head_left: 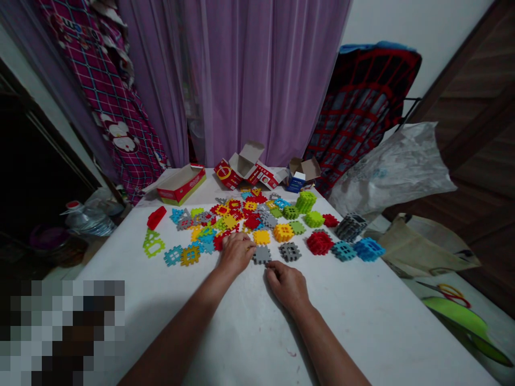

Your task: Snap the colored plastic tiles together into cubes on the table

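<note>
My left hand (238,253) lies at the front of a pile of notched plastic building pieces, with its fingers bent together. Its fingertips meet the left edge of a flat grey interlocking piece (263,255). Just below that piece, my right hand (288,284) rests on the table with curled fingers. Whatever either hand may hold is hidden by the fingers. A yellow piece (261,237) lies beyond the grey one, and a dark grey piece with a window-like middle (289,251) sits to the right. Red pieces (222,240) lie behind my left hand.
Stacked blocks stand on the right: yellow (284,232), red (319,243), dark grey (351,227) and blue (369,250). Opened cardboard boxes (181,185) line the back of the white table (249,332). Scissors (448,294) lie off the table's right side.
</note>
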